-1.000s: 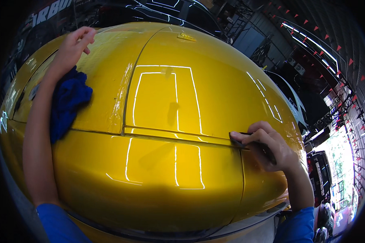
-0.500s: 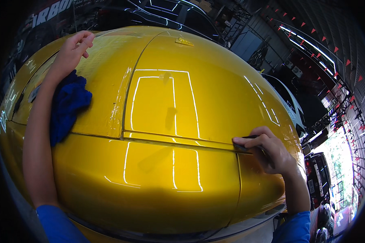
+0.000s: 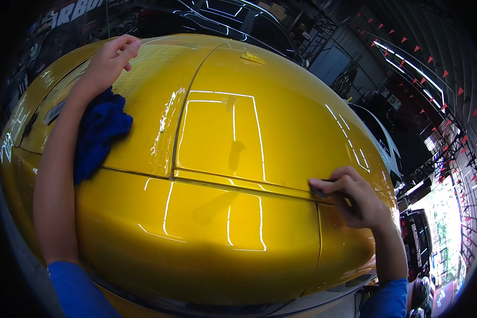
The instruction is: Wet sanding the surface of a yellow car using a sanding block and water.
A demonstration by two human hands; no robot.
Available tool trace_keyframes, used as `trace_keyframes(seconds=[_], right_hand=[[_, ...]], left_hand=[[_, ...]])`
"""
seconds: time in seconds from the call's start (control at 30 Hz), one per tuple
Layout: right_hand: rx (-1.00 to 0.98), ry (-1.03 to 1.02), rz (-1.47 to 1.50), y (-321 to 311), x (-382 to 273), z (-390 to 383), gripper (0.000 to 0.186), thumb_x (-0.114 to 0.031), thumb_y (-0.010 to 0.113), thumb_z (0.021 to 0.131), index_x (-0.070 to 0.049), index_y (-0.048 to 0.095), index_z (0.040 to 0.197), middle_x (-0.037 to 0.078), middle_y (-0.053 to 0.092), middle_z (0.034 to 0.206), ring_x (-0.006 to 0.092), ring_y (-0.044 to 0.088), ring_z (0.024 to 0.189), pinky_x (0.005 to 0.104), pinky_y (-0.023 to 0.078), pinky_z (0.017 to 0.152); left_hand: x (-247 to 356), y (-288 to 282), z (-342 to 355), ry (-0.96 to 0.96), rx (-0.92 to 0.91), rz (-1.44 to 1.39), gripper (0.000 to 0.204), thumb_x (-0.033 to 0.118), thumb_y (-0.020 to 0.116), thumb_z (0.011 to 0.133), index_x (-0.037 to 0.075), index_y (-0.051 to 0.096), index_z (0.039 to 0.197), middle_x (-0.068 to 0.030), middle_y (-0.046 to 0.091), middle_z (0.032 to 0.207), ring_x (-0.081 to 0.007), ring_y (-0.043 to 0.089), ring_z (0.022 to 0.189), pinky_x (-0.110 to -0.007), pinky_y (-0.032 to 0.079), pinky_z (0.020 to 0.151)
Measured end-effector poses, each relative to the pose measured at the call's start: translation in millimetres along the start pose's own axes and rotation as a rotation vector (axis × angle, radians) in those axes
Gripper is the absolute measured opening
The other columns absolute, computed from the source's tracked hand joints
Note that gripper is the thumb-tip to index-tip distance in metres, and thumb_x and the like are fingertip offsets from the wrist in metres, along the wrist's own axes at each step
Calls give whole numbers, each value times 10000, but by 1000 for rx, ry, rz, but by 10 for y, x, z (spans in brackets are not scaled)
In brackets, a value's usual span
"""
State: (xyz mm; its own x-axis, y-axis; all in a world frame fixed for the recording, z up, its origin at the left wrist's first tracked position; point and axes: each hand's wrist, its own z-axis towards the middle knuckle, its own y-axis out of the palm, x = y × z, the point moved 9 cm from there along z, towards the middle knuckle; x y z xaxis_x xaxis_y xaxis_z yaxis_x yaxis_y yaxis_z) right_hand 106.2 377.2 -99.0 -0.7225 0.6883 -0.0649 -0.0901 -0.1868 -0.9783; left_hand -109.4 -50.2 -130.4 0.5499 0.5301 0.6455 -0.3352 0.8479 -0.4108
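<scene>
A glossy yellow car body (image 3: 281, 127) fills the middle of the view. My right hand (image 3: 358, 199) grips a small black squeegee (image 3: 318, 191), resting it on the body at the right end of the long panel seam (image 3: 238, 185). Over the upper left panel, my left hand (image 3: 111, 63) is raised with its fingers curled toward the thumb; what they pinch, if anything, cannot be made out. Rippled clear-looking film (image 3: 164, 127) lies along that panel's right edge. A crumpled blue cloth (image 3: 100, 132) lies on the body, partly behind my left forearm.
A small yellow piece (image 3: 253, 57) sits on the far part of the body. Near my left forearm is a grey flat object (image 3: 54, 112). Behind stands a dark car (image 3: 233, 24), and a white vehicle (image 3: 379, 132) is to the right. Red pennants (image 3: 445, 74) hang overhead.
The view has shifted a little, so the car appears slightly further right. Against the body, both hands keep nearly the same places.
</scene>
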Motion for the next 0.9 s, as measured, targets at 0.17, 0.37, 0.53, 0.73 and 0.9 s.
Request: trace_keyframes(seconds=[0.17, 0.37, 0.53, 0.73, 0.9], right_hand=[[-48, -82, 13, 74, -33, 174, 330, 81, 597, 812, -27, 614, 1123, 115, 648, 933, 314, 567, 859, 382, 488, 752], [-62, -91, 102, 170, -136, 286, 331, 68, 603, 818, -41, 601, 1131, 121, 668, 980, 315, 559, 881, 384, 496, 775], [-67, -81, 77, 97, -76, 176, 298, 65, 628, 777, -54, 570, 1044, 90, 688, 1197, 313, 563, 913, 383, 496, 797], [-92, -92, 128, 101, -72, 219, 332, 67, 639, 765, -58, 587, 1068, 82, 691, 1118, 311, 569, 941, 376, 496, 802], [-89, -135, 92, 206, -177, 338, 361, 69, 629, 767, -68, 595, 1099, 72, 682, 1100, 309, 565, 946, 364, 490, 828]], left_hand=[[-142, 16, -18, -42, -55, -58, 392, 344, 525, 1009, -6, 607, 1164, -59, 587, 955, -124, 553, 849, -257, 489, 737], [-18, 14, -50, -45, -29, -53, 376, 347, 525, 1012, 2, 609, 1137, -29, 580, 911, -102, 550, 789, -244, 482, 709], [72, -30, -9, 17, 20, -58, 384, 358, 526, 1011, 4, 608, 1135, -34, 583, 912, -105, 555, 768, -237, 478, 705], [25, -22, 16, 12, 12, -56, 377, 356, 531, 1009, 8, 608, 1133, -34, 586, 912, -101, 551, 764, -233, 474, 707], [-24, 6, -25, -11, -41, -61, 366, 346, 537, 1007, 9, 604, 1136, -36, 585, 919, -99, 548, 774, -231, 472, 712]])
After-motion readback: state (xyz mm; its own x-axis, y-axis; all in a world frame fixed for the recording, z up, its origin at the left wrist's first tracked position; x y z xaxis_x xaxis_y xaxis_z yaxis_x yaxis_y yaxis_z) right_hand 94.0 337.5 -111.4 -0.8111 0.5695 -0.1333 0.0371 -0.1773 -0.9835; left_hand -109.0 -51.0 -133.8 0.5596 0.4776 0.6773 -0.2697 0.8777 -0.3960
